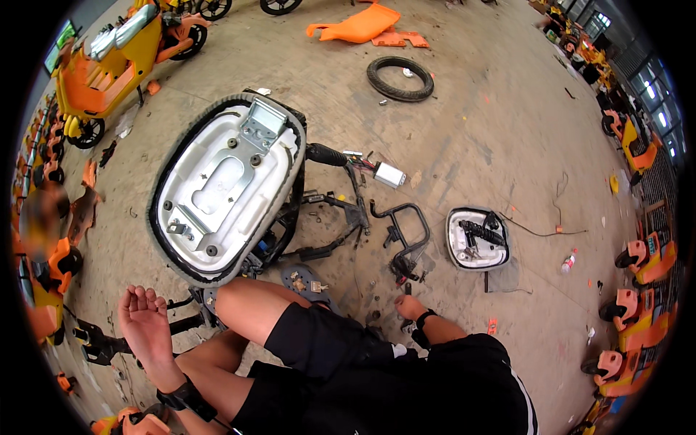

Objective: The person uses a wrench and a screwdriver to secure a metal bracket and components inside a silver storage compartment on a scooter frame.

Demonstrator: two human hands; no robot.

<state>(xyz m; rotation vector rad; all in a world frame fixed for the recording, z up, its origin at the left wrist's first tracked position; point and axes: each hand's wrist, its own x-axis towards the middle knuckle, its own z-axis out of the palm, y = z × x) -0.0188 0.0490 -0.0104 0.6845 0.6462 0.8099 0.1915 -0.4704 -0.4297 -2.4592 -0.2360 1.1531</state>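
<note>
My left hand (147,332) is raised beside my knee, palm up and holding nothing, its fingers apart and slightly bent. Above it, an upturned scooter seat (214,190) shows a white underside with metal brackets and rubber bumpers, resting over a dark scooter frame (333,217). Low at my right side, my right hand (411,307) is closed near the floor. A dark stub pokes out past its fingers; what it belongs to is too small to tell. Just beyond lies a bent black tube bracket (412,228).
A second upturned seat base (478,239) to the right holds a shock absorber and small hardware. A silver controller box (390,175) with wires, a tyre (400,78) and orange body panels (359,23) lie farther off. Scooters (119,61) stand along both sides.
</note>
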